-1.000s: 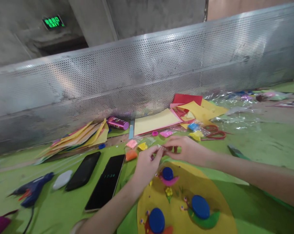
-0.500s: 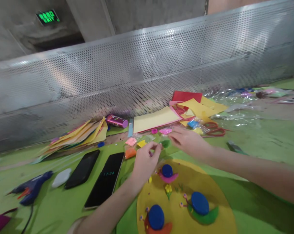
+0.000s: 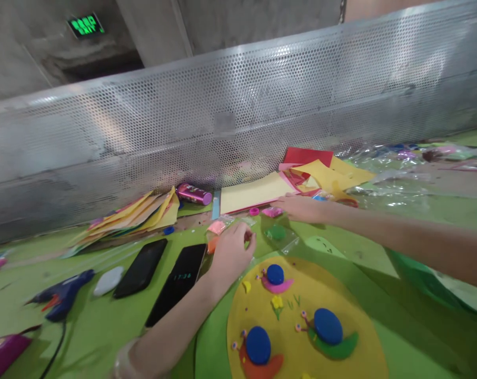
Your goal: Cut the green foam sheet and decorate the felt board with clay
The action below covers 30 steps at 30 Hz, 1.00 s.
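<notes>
My open right hand (image 3: 301,207) is just beside the pink bag (image 3: 272,211), which looks light, squishy and slippery, best pinched by a corner; my left hand (image 3: 232,250) is curled shut.

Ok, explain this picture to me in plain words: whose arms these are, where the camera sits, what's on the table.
There is no machine here. A person works with bare hands, and the single camera sits on their head, looking forward and down. The left hand is curled by the far edge of a yellow round sheet bearing snail figures with blue shells; whether it pinches anything is unclear. The right hand reaches flat towards a pink packet, holding nothing visible. On the green table cover lie a dark phone, a second phone, a blue glue gun, stacked coloured paper and a green packet. A perforated metal panel stands behind.
</notes>
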Each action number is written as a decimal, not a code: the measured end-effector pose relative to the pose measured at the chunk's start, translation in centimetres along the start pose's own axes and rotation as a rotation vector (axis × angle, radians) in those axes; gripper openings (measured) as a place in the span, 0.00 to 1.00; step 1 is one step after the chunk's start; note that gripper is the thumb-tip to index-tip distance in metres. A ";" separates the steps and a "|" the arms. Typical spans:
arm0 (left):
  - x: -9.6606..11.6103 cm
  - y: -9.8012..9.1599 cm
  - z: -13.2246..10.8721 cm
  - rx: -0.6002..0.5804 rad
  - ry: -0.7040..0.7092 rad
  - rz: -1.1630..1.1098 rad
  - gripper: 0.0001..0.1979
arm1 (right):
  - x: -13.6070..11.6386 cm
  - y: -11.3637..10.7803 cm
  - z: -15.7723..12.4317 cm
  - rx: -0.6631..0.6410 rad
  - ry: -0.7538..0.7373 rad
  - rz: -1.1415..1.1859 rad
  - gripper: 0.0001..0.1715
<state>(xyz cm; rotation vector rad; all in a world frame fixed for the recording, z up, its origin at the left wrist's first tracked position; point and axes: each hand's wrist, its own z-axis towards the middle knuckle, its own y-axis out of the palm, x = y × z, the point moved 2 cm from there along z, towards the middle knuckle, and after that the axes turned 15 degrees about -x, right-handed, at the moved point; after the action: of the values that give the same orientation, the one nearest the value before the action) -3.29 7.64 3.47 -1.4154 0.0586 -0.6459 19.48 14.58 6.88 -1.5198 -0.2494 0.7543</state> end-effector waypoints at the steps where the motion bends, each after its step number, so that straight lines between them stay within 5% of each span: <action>1: 0.0 0.1 0.0 0.005 0.015 -0.016 0.12 | 0.1 0.0 0.8 -0.041 0.002 -0.011 0.13; 6: -0.4 0.1 0.2 0.091 0.104 -0.097 0.13 | -0.8 -0.5 1.7 -0.068 0.055 0.002 0.13; 11: 1.0 -0.2 -0.2 0.121 0.301 -0.135 0.11 | -5.1 -0.5 -1.8 0.069 0.107 0.184 0.15; 17: 3.6 -0.1 -1.7 0.085 0.443 -0.119 0.13 | -9.1 1.7 -5.6 0.002 0.101 0.668 0.17; 23: 2.9 0.2 -1.4 0.100 0.380 -0.145 0.11 | -9.0 1.4 -5.9 -0.035 0.107 1.079 0.17; 30: 2.0 0.5 -1.0 0.016 0.276 -0.316 0.10 | -9.1 1.8 -6.5 -0.130 0.102 0.968 0.17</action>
<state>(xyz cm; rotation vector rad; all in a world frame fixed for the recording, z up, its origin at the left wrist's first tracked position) -1.84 5.85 3.53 -1.3232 0.0474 -1.0993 15.92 3.87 7.37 -1.7805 0.5749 1.4202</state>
